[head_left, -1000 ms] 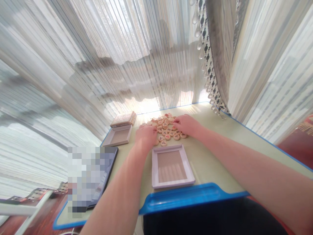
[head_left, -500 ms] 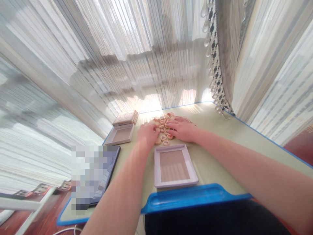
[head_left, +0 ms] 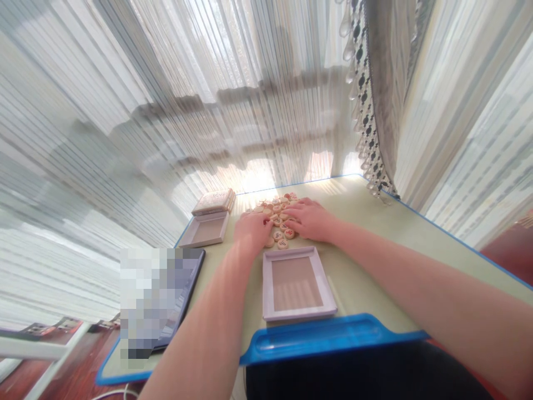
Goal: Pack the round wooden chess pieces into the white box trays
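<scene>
A loose heap of round wooden xiangqi pieces [head_left: 277, 222], marked with red and black characters, lies between my two hands on the pale green table [head_left: 366, 250]. At the heap's left edge my left hand [head_left: 251, 229] rests with bent fingers, its thumb and index finger apart beside the pieces. My right hand [head_left: 310, 219] lies from the right, palm down, its fingers spread over several pieces. Some pieces are partly hidden under the fingers. Nearer to me, an open shallow cardboard box tray [head_left: 268, 289] holds nothing.
At the back left stands a closed flat box [head_left: 213, 201], with another shallow box tray [head_left: 216, 240] in front of it. A dark tablet [head_left: 195, 278], partly pixelated, lies at the left edge. A blue moulded ledge [head_left: 316, 336] runs along the front. Sheer curtains [head_left: 250, 122] hang behind.
My right hand has shifted a little inward, and pieces that showed beyond its far side no longer show there. My left hand has moved slightly right against the heap.
</scene>
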Motion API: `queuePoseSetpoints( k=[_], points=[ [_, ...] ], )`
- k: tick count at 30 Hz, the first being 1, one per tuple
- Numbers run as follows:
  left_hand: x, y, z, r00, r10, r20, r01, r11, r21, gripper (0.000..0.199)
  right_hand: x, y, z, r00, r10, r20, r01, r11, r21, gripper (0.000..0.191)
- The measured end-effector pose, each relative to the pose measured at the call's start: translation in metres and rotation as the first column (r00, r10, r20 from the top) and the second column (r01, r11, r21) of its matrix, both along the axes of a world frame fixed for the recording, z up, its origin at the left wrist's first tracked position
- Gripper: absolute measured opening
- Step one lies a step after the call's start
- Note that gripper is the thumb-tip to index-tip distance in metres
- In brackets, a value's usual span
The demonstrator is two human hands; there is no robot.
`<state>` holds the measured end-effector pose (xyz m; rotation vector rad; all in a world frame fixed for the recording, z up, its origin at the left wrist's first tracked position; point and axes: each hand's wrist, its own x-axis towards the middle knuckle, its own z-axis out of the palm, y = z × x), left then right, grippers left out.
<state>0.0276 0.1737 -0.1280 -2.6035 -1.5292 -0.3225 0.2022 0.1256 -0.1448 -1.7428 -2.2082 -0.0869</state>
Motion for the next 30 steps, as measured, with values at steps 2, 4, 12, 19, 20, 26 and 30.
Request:
queuePoseSetpoints(
  k=[2,4,12,19,20,26,30],
  points=[
    [0.000,0.000,0.000,1.000,0.023,0.006,-0.023,1.000,-0.003,0.032,-0.004,-0.002,0.001,0.999,0.050,0.017,-0.050,0.998,-0.026,0.044],
    [0.000,0.000,0.001,0.997,0.069,0.028,-0.069,0.998,-0.011,0.034,-0.006,-0.003,0.002,0.998,0.059,0.030,-0.057,0.997,-0.043,0.045],
    [-0.001,0.001,0.000,0.997,0.074,-0.015,-0.074,0.997,0.023,0.033,-0.002,-0.005,0.003,0.999,0.024,0.026,-0.022,0.997,-0.079,0.046],
    [0.002,0.002,-0.008,0.992,-0.114,0.051,0.112,0.993,0.029,0.040,-0.002,-0.006,0.005,0.996,0.068,0.061,-0.064,0.996,-0.066,0.042],
    [0.003,0.002,-0.010,0.989,-0.137,0.056,0.136,0.990,0.022,0.038,-0.002,-0.006,0.006,0.995,0.073,0.067,-0.069,0.996,-0.062,0.042],
    [0.003,0.004,-0.013,0.989,-0.138,0.060,0.135,0.990,0.050,0.032,0.000,-0.004,0.004,0.995,0.037,0.094,-0.034,0.999,-0.031,0.043],
    [0.003,0.003,-0.010,0.992,-0.125,0.030,0.123,0.990,0.063,0.032,0.001,-0.004,0.002,0.994,0.036,0.106,-0.034,0.999,-0.017,0.045]
  ],
)
